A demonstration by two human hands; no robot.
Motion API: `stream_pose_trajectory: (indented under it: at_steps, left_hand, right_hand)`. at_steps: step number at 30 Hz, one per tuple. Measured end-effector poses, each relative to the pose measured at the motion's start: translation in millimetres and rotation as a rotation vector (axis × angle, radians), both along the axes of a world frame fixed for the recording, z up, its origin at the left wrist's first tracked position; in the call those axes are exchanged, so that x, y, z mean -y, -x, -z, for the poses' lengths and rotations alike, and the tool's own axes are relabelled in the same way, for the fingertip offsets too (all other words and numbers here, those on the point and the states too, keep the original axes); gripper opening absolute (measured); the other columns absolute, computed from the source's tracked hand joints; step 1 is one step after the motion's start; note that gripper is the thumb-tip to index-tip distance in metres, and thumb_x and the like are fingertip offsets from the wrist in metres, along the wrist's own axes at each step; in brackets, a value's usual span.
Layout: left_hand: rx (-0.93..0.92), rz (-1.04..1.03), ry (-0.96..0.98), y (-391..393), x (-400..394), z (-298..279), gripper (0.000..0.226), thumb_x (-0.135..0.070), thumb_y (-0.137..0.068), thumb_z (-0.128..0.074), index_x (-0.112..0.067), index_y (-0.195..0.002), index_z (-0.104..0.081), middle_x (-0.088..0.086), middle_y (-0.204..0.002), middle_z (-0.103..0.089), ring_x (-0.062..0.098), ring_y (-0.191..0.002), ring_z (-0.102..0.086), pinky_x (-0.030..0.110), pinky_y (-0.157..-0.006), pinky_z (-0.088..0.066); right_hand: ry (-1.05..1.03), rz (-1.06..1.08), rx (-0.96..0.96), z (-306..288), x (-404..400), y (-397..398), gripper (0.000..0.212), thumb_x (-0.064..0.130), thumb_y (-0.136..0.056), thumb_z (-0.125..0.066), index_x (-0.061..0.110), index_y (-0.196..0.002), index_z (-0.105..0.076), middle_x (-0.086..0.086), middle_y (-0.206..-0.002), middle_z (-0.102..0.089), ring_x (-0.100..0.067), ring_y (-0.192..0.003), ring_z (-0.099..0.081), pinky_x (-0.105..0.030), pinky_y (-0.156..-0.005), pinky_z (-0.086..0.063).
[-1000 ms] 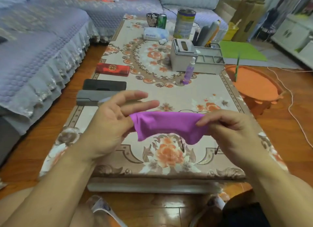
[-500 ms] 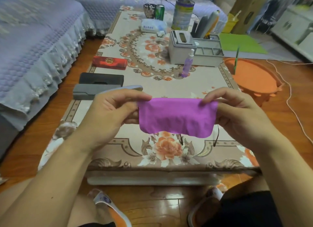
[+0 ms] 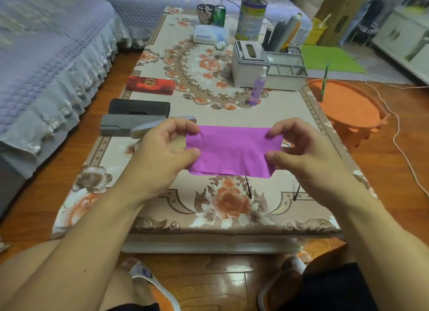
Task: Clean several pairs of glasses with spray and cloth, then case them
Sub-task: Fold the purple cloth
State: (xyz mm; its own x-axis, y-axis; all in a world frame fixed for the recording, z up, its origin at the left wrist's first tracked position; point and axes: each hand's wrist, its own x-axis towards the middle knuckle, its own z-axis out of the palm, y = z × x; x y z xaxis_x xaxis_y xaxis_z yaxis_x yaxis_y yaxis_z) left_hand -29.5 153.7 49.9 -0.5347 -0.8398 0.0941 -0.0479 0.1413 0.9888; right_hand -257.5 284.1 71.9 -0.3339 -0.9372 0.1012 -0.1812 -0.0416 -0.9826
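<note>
Cloth: the purple cloth [image 3: 229,151] is now held flat and taut as a rectangle above the table [image 3: 290,115]; a second ago it was bunched and sagging between the hands
Left hand: the left hand [image 3: 162,153] pinches the cloth's left edge between thumb and fingers
Right hand: the right hand [image 3: 301,153] pinches the right edge in the same way
Meaning for the task: the cloth has been spread and appears ready for wiping, so the cleaning step is judged about to begin
Glasses: a pair of glasses [image 3: 271,190] lies on the table under the cloth; only the two dark temple tips are seen, the lenses being hidden
Spray: the purple spray bottle [image 3: 258,86] stands upright, well beyond the hands
Cases: a red case [image 3: 150,85], a black case [image 3: 139,107] and a grey case [image 3: 130,125] lie shut at the table's left edge; their contents cannot be told
Organiser: the grey organiser [image 3: 286,75] holds tall items in its rear slots; its front compartments look bare
</note>
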Motion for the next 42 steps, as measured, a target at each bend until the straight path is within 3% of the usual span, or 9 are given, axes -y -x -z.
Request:
stream_pose_trajectory:
  at_steps: [4,8,14,21,27,30,35,39,42]
  left_hand:
    - [-0.219,-0.017,0.24,-7,-11,-10,0.069,0.016,-0.085,-0.067,-0.036,-0.127,-0.05,-0.008,-0.109,-0.072,0.017,-0.092,-0.075,0.036,-0.079,-0.063]
    - [-0.17,0.0,0.293,-9,-10,-7,0.061,0.008,-0.087,-0.071,-0.025,-0.136,-0.057,0.001,-0.122,-0.07,0.022,-0.104,-0.073,0.036,-0.09,-0.06]
    - [-0.099,0.074,0.097,-14,1,-11,0.024,0.002,-0.081,-0.072,-0.008,-0.103,-0.077,0.0,-0.114,-0.076,0.015,-0.114,-0.069,0.029,-0.098,-0.055]
    - [-0.133,0.129,-0.135,-24,0,-13,0.038,0.011,-0.082,-0.06,-0.019,-0.08,-0.083,0.002,-0.088,-0.078,0.013,-0.086,-0.074,0.02,-0.068,-0.058]
    - [-0.089,0.06,-0.027,-34,-1,-10,0.052,0.018,-0.09,-0.052,-0.023,-0.082,-0.083,0.007,-0.092,-0.078,0.029,-0.082,-0.075,0.03,-0.071,-0.062]
    - [-0.104,0.107,0.018,-49,-2,-8,0.042,0.007,-0.092,-0.055,-0.024,-0.088,-0.083,0.006,-0.096,-0.078,0.031,-0.08,-0.075,0.031,-0.073,-0.061]
    - [-0.015,0.027,0.115,-64,-13,3,0.031,0.001,-0.084,-0.076,-0.023,-0.104,-0.073,-0.008,-0.101,-0.075,0.02,-0.081,-0.076,0.021,-0.073,-0.059]
    - [0.216,-0.194,0.489,-75,-15,13,0.047,0.003,-0.088,-0.067,-0.038,-0.11,-0.07,-0.021,-0.1,-0.072,0.0,-0.105,-0.066,0.014,-0.09,-0.052]
    - [0.119,-0.27,0.566,-88,-13,28,0.04,0.01,-0.088,-0.062,-0.026,-0.1,-0.075,-0.004,-0.11,-0.064,0.01,-0.104,-0.061,0.019,-0.082,-0.053]
  right_hand:
    - [0.254,0.065,-0.158,-4,-13,-9,0.09,-0.021,-0.085,-0.064,0.04,-0.145,-0.033,-0.001,-0.095,-0.076,-0.013,-0.088,-0.073,-0.03,-0.081,-0.059]
    - [0.368,0.106,-0.246,5,-9,-10,0.063,-0.02,-0.084,-0.065,0.02,-0.131,-0.058,0.002,-0.105,-0.078,-0.018,-0.105,-0.073,-0.04,-0.092,-0.058]
    - [0.281,-0.018,-0.119,8,-3,-5,0.039,-0.022,-0.08,-0.061,0.014,-0.079,-0.075,-0.007,-0.112,-0.076,-0.025,-0.116,-0.067,-0.036,-0.085,-0.056]
    - [0.141,-0.192,0.045,0,-7,-5,0.01,0.028,-0.076,-0.078,0.024,-0.084,-0.082,-0.007,-0.091,-0.078,-0.029,-0.09,-0.074,-0.031,-0.082,-0.057]
    - [0.041,-0.195,0.178,5,3,-4,0.027,0.006,-0.08,-0.055,0.012,-0.079,-0.081,-0.017,-0.09,-0.074,-0.038,-0.086,-0.07,-0.035,-0.082,-0.059]
    - [0.064,-0.178,-0.047,6,5,-12,0.014,0.013,-0.088,-0.072,0.025,-0.087,-0.079,-0.009,-0.084,-0.074,-0.029,-0.08,-0.068,-0.033,-0.074,-0.055]
    - [0.016,-0.145,-0.215,16,12,-31,0.066,0.003,-0.084,-0.075,0.041,-0.133,-0.053,-0.003,-0.086,-0.078,-0.02,-0.083,-0.074,-0.033,-0.078,-0.059]
    - [0.28,-0.011,-0.796,31,22,-41,0.021,0.006,-0.093,-0.069,0.019,-0.109,-0.074,0.006,-0.084,-0.071,-0.005,-0.076,-0.065,-0.019,-0.068,-0.052]
    - [0.331,-0.026,-0.749,43,23,-50,0.022,0.016,-0.096,-0.06,0.02,-0.113,-0.074,0.007,-0.073,-0.069,-0.008,-0.062,-0.061,-0.017,-0.058,-0.046]
